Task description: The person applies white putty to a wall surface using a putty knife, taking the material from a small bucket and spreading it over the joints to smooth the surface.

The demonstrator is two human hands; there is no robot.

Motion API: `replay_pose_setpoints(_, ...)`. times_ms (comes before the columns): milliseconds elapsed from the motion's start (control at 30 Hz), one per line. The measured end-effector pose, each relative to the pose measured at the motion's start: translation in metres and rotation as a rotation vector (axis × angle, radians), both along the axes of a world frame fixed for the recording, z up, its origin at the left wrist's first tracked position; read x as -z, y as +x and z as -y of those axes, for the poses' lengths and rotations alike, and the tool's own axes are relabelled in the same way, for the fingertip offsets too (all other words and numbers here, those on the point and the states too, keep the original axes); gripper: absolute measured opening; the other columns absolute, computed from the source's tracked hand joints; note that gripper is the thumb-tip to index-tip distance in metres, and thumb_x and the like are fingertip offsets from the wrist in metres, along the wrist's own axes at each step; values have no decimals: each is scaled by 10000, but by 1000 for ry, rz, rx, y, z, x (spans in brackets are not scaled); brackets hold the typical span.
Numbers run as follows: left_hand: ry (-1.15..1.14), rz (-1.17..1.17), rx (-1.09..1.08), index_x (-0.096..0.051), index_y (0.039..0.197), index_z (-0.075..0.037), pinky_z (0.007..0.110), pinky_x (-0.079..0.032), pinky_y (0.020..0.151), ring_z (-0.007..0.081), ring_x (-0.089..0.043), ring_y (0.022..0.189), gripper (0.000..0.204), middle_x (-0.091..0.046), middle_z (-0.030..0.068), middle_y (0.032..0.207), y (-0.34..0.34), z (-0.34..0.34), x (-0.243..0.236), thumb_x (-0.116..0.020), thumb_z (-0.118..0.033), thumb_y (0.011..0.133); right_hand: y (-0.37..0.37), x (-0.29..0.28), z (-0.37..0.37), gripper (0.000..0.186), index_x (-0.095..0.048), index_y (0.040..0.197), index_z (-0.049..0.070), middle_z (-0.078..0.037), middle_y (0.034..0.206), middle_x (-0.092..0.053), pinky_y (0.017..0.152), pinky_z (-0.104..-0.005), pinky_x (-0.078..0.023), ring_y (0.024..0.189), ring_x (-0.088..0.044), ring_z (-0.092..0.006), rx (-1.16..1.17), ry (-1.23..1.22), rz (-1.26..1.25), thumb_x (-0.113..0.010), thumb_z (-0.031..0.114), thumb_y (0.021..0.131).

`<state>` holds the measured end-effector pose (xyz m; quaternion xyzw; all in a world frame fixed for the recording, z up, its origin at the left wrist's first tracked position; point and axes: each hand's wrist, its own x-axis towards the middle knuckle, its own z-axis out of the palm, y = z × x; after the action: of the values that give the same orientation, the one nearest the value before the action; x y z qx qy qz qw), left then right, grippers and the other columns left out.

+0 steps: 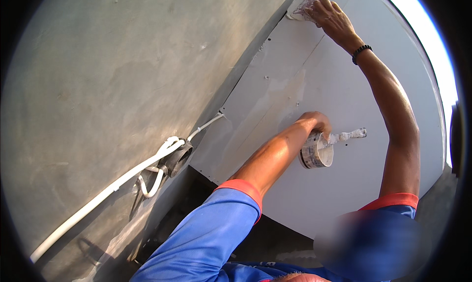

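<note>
My right hand [336, 22], with a dark beaded band at the wrist, reaches far up. Its fingers close on a broad putty-smeared scraper [298, 10], pressed against the white board [383, 92] near the grey wall. Lower down, my left hand [317, 122] grips a small white tub [309, 157] by its rim and side; some fingers are hidden. A putty knife [353, 135] caked in white leans out of the tub's mouth, its handle pointing right. Pale putty [290, 90] is smeared along a seam in the board between the hands.
A grey plastered wall [123, 70] fills the left side and meets the board along a dark gap. White cable [93, 203] runs along the wall through a dark round fitting [177, 158] to the board's edge. Several screw heads dot the board. Bright light shows at upper right.
</note>
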<state>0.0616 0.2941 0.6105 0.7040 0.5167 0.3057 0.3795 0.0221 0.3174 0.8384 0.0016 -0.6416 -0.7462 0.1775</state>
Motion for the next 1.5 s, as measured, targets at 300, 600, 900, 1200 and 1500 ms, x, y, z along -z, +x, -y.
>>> replay_pose_setpoints(300,25,13,57,-685,1072,-40,441,-456,863,323,-624,1002,416,-654,192,1124,-5,-13,3,-700,-219,697,6,-11,56,292,-615,1162,97,-93,985,-612,792,-354,-546,935,-598,-247,47,-204,-288,-522,27,894)
replay_pose_setpoints(600,-4,-15,35,-674,1110,-41,460,-444,904,336,-613,1056,417,-634,205,1172,-7,-2,0,-679,-241,745,-49,16,42,192,-652,999,39,-166,966,-639,752,-404,-559,923,-639,-316,73,-275,-345,-497,74,891)
replay_pose_setpoints(900,-73,-55,126,-658,1135,-45,466,-438,922,336,-612,1058,418,-627,195,1193,-2,-18,0,-671,-276,787,-48,101,47,120,-657,715,48,-121,735,-659,597,-338,-544,719,-638,-252,48,-402,-92,-607,79,819)
replay_pose_setpoints(1200,-66,7,87,-678,1078,-29,477,-439,898,344,-603,1048,413,-632,216,1165,-5,-15,3,-676,-207,704,-12,71,79,247,-708,1057,248,28,1031,-607,861,-293,-501,1040,-525,-155,54,-322,-47,-607,127,867)
replay_pose_setpoints(1500,-21,-13,123,-656,1150,-45,444,-457,911,326,-620,1059,441,-636,195,1172,-4,-9,3,-680,-269,772,-10,43,-1,469,-558,1287,190,-9,1162,-510,930,-315,-483,1108,-491,-189,-141,-79,228,-641,168,826)
